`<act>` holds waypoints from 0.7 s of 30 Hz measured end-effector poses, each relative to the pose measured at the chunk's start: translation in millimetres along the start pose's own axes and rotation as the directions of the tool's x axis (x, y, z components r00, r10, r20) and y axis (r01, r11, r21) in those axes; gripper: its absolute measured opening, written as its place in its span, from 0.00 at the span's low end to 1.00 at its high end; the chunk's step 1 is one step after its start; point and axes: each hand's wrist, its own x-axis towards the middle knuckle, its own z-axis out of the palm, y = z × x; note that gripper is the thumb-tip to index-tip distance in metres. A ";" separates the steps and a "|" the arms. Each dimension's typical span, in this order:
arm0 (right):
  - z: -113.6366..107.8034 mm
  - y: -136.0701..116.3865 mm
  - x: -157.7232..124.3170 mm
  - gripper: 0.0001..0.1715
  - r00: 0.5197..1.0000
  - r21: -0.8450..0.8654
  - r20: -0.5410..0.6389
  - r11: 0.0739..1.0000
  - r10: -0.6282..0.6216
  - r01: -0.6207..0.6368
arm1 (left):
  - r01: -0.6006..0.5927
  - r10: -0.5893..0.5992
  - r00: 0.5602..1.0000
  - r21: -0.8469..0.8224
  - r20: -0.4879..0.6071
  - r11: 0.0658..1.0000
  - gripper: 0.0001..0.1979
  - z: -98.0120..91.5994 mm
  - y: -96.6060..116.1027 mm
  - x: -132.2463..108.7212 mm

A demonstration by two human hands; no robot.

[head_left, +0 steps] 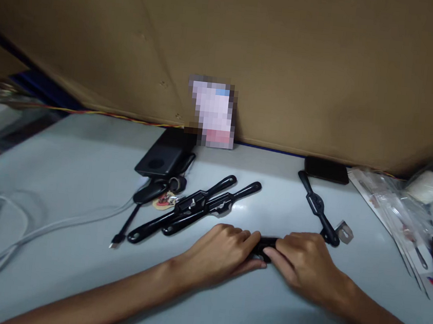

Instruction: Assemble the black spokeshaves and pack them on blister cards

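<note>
Both of my hands grip a black spokeshave (269,243) just above the table. My left hand (226,248) wraps around its left end, while my right hand (304,261) closes around the other end with the thumb pressed near the middle. Only a short part of the tool's body shows between them. Beyond my left hand, two more black spokeshaves (222,204) lie side by side on a slant. Another spokeshave (316,203) rests past my right hand, with a small metal blade (345,232) beside its near end.
A black box-shaped device (167,151), a short black USB cable (128,227) and a colourful tag (165,200) lie to the left. White cables (75,217) cross the table. A dark phone-like slab (327,170) and plastic packets (396,217) sit right, before a cardboard wall (307,73).
</note>
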 end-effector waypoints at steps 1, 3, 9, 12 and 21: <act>-6.9 2.6 -0.7 0.17 0.999 0.043 0.034 0.999 -0.001 0.000 | -0.001 0.001 1.000 0.002 0.004 1.000 0.24 -0.2 0.0 0.0; -18.6 7.0 -2.2 0.09 0.991 0.079 0.125 0.996 -0.045 0.035 | -0.010 0.010 1.000 0.001 0.009 1.000 0.23 -0.2 0.0 0.1; -5.8 5.8 -5.5 0.13 0.986 -0.129 0.092 0.980 -0.137 0.148 | -0.009 0.009 1.000 -0.005 -0.016 1.000 0.23 1.5 -0.4 -0.1; 5.7 2.9 -5.6 0.18 0.988 -0.097 0.055 0.984 -0.145 0.150 | -0.011 0.010 0.999 -0.026 -0.033 1.000 0.24 2.2 -0.9 -0.2; -13.5 6.4 -2.2 0.10 0.981 0.095 0.165 0.992 -0.099 0.084 | -0.019 0.019 1.000 0.005 -0.022 1.000 0.23 1.4 -0.9 -0.6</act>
